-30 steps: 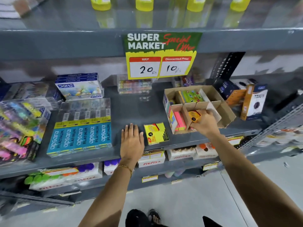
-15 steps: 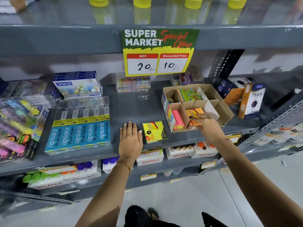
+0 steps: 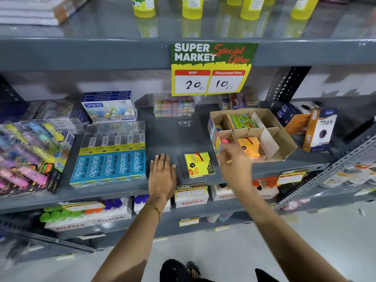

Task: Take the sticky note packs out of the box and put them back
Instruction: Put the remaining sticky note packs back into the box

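Right hand [image 3: 234, 159], fingers loosely apart and blurred, is poised at the cardboard box [image 3: 284, 143] front, where the pink sticky note pack [image 3: 224, 141] should be pinched squarely before lifting.

Bright even light, motion blur, bowed edges

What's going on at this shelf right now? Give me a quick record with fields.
Place: shop shelf
Box: open cardboard box with dividers, on the shelf
In box: orange pack, pink pack, green pack
Outside box: yellow pack, flat on the shelf
Left hand: flat on the shelf, empty
Right hand: at the box front, blurred, fingers open, holding nothing visible
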Demonstrator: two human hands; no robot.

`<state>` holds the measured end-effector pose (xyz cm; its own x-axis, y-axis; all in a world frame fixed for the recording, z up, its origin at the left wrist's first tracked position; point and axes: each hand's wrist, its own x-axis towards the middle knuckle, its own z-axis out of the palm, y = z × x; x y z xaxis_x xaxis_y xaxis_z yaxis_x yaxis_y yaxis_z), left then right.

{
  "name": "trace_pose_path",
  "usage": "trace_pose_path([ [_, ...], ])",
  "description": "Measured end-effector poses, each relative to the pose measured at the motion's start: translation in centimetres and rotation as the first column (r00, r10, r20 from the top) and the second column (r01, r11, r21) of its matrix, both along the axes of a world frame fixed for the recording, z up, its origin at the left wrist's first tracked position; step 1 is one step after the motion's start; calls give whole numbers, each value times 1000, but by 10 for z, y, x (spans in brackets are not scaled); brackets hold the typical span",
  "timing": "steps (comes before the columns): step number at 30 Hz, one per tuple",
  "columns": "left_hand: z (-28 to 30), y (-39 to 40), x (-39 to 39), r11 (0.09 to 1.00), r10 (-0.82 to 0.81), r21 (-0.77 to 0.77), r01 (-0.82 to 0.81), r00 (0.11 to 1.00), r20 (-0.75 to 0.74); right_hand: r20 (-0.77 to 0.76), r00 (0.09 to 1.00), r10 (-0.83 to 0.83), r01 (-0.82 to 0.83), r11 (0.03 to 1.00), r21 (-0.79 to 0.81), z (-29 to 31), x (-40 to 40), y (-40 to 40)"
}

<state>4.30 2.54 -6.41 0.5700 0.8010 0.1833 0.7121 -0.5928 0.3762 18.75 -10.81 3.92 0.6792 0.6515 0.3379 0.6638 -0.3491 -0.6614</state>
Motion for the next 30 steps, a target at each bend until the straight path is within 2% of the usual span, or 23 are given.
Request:
trace_pose_path([
  [1,-2,-1,-3,1000,-15,-4,15,1000,-26,-18,998,68,-70,995,-75,-8,-18,9],
  [3,-4,-1,-6,1000,-24,-9,23,998,-52,-13,993,121,-118,936,-331,-31,-38,28],
  [5,-3,-1,-5,1000,-12,-12,11,997,-72,-8,998,62,-55,822,-567,-49,-43,41],
  [7,-3,0,-4,1000,-4,-2,4,997,-78,-11,1000,8,-13,764,-645,-55,-42,44],
  [9,-3,0,-4,1000,-2,8,3,997,-79,4,1000,-4,6,779,-627,-56,-40,45],
  [12,0,-2,-1,1000,-3,5,3,999,-45,-2,1000,2,-3,852,-524,-47,-37,39],
  [16,2,-13,14,999,-49,-10,49,998,38,-47,998,36,-46,967,-251,-19,-25,5],
  [19,6,-25,33,993,-122,-3,122,990,76,-45,995,-86,83,994,-64,6,11,-27],
  [21,6,-31,44,991,-135,-9,136,989,64,-32,984,-173,170,982,-78,14,42,-39],
  [23,4,-38,52,990,-139,-15,140,990,20,-23,973,-230,224,961,-164,10,70,-42],
  [27,-4,-42,53,985,-169,7,170,983,-65,-26,976,-216,196,926,-322,-12,99,-31],
  [30,-6,-39,52,983,-181,8,182,982,-49,-23,980,-198,174,906,-385,-31,111,-22],
])
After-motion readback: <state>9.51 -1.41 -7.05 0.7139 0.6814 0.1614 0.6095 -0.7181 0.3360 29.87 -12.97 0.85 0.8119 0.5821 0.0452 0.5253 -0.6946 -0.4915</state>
